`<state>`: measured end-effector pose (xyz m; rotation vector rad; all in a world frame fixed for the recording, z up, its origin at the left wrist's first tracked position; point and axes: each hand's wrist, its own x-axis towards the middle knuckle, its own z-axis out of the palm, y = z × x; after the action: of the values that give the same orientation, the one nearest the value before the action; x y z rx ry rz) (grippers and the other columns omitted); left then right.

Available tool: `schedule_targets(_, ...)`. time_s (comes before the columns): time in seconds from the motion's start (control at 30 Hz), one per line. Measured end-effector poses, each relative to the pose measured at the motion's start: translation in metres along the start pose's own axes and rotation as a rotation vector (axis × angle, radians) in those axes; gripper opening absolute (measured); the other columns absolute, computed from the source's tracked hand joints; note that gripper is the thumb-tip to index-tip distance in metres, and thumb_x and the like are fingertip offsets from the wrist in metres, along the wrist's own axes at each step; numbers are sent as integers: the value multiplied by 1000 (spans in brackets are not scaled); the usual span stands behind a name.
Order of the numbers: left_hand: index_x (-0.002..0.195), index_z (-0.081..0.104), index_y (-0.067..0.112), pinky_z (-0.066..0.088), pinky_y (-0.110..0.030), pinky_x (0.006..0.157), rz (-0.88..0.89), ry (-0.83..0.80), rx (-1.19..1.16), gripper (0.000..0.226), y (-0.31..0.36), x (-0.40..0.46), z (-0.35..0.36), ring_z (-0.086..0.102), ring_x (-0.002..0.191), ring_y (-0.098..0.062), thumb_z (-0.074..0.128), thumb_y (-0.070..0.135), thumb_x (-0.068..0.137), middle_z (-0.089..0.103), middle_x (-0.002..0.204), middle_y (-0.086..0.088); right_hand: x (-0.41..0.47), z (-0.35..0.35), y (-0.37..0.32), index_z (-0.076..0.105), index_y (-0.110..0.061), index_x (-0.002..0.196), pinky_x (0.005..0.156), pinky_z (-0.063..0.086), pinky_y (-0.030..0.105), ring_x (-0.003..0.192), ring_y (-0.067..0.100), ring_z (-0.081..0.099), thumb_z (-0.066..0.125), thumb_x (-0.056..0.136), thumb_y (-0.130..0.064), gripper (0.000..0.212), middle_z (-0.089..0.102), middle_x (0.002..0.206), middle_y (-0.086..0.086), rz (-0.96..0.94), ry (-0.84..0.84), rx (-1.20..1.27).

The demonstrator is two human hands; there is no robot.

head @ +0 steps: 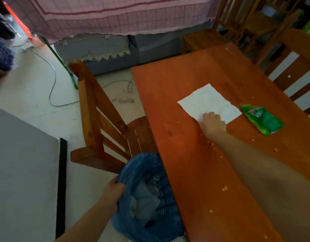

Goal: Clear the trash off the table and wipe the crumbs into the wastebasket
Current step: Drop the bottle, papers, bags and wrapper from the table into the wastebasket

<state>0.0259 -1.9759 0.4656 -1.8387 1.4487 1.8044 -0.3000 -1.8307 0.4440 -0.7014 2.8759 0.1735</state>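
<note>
We hold the blue-lined wastebasket (147, 198) by its rim in our curled left hand (114, 191) against the table's (185, 163) near-left edge to catch crumbs (224, 188), while our right hand (212, 124) presses bent fingers onto the white paper napkin (210, 102), left of the green wrapper (262, 120).

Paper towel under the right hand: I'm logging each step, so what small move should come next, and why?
Probably gather the paper towel with the right hand: crumbs lie scattered on the table, and the left hand holds the wastebasket at its edge.
</note>
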Motion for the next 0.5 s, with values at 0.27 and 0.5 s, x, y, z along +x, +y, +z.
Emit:
schedule_targets(0.27,107,52,12,53,-44,79,13,-16,-14,41,2,-8,-2,59,84,-37,37,-14,79,62,90,-16,-10,-22,-1,44,-5,119,66,47,37,91,36,61,43,95,-16,26,57,114,19,42,251,334)
schedule_targets(0.5,114,55,3,51,-49,83,43,-21,26,44,-3,-6,-4,60,93,-43,37,-14,78,63,99,-25,-151,-30,-71,63,-5,94,71,46,33,80,27,60,37,79,3,30,64,92,13,-525,147,856)
